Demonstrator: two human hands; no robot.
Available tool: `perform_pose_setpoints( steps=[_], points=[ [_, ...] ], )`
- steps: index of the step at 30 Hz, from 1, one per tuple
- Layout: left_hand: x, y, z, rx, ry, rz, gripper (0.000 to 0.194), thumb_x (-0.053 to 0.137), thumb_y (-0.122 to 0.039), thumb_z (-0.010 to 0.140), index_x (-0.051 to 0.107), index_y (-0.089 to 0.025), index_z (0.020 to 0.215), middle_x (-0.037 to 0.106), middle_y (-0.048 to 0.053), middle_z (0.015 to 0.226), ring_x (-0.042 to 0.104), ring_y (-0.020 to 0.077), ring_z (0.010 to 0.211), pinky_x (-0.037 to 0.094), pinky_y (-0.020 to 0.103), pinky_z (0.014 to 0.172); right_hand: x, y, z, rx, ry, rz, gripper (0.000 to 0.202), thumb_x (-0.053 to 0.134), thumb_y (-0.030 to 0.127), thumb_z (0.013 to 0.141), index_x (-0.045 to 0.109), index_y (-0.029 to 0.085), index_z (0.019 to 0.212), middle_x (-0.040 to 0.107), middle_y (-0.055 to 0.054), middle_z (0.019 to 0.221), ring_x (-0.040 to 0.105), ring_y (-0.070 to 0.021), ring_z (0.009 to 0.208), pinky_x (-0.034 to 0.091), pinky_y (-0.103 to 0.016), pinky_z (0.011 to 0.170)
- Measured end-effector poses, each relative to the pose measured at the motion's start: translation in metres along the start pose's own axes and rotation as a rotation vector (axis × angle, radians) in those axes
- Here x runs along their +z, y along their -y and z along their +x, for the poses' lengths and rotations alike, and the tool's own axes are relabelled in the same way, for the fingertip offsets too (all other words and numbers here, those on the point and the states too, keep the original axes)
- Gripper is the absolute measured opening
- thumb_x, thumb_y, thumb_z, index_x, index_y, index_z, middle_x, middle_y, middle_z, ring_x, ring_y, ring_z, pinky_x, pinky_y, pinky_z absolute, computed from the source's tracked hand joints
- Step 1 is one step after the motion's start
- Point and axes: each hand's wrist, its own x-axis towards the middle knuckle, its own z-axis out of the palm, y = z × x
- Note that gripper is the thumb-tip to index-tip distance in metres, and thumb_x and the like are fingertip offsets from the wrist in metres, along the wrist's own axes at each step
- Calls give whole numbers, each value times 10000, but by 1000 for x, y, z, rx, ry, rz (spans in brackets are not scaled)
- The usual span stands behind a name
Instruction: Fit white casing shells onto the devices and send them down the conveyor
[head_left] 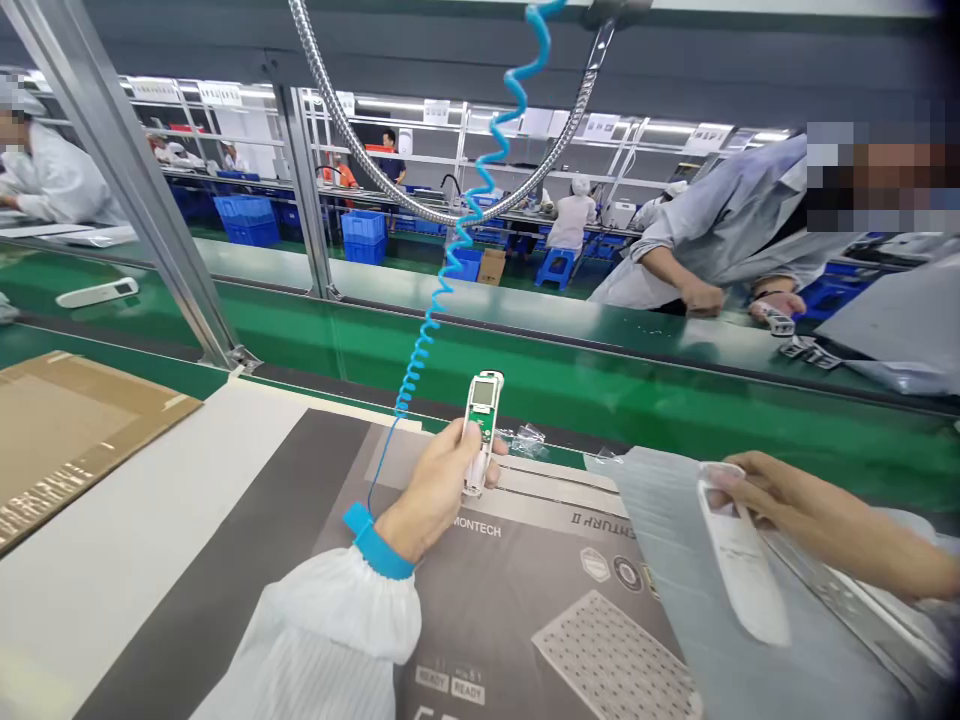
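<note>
In my left hand [442, 470] is a slim white device body [484, 410], upright, with a small grey screen and a green circuit board laid bare. My left fingers are closed round its lower half. My right hand [780, 500] pinches the top end of a long white plastic cover [742, 560], which tilts over a greyish plastic sheet [660, 540]. Motion blurs this hand slightly. The cover is apart from the device body. A blue wrist strap [379, 540] with a coiled blue cord [420, 350] circles my left wrist.
A printed grey box [510, 600] lies under my hands, with brown cardboard [82, 430] at left. Crumpled clear plastic [529, 438] sits by the green conveyor belt [540, 380]. Another white device [97, 292] rests on the belt. Across it, a co-worker [720, 230] handles small parts. Metal posts rise at left.
</note>
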Motion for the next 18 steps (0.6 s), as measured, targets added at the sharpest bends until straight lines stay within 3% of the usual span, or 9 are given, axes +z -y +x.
perform_pose_setpoints(
  steps=[2,3,6,8,11,13,18],
  points=[
    [1,0,1,-19,-40,14,420,454,-553,937,540,-142,944,634,51,877,484,55,495,354,218,485,8,35,-2,150,271,134,325,737,550,723,767,249,843,718,-175,855,715,-295,752,582,-375,605],
    [1,0,1,-18,-57,55,446,412,-560,950,555,-138,970,646,58,873,479,59,485,350,220,479,17,53,-4,212,321,211,341,723,551,742,761,254,905,722,-173,946,713,-317,858,601,-397,691],
    [0,5,2,49,-66,324,432,434,-507,955,602,-150,1130,687,71,939,562,100,595,426,231,554,58,99,-14,319,311,485,361,785,516,695,746,254,940,717,-116,1047,687,-322,956,602,-446,833],
    [0,10,0,127,-44,524,389,507,-432,938,611,-186,1220,693,73,1091,641,152,849,500,267,766,91,118,-21,338,319,672,365,799,493,696,734,257,967,716,-82,1023,685,-277,929,582,-443,880],
    [0,18,-4,205,2,756,350,601,-335,891,645,-224,1219,655,52,1255,584,211,1159,428,331,1032,131,127,-30,249,384,833,386,768,485,749,706,243,1043,712,-51,944,667,-202,822,559,-402,875],
    [0,21,-7,209,44,834,335,609,-303,885,654,-238,1211,658,39,1256,581,214,1174,422,335,1046,147,125,-34,210,350,861,425,743,501,774,686,220,1088,708,-51,952,654,-192,816,543,-386,856],
    [10,27,-14,283,97,940,359,478,-311,967,573,-244,1307,621,48,1306,564,200,1204,418,320,1048,161,126,-40,204,215,1024,447,677,558,818,661,221,1112,688,-82,1120,611,-252,1086,462,-412,980]
  ],
)
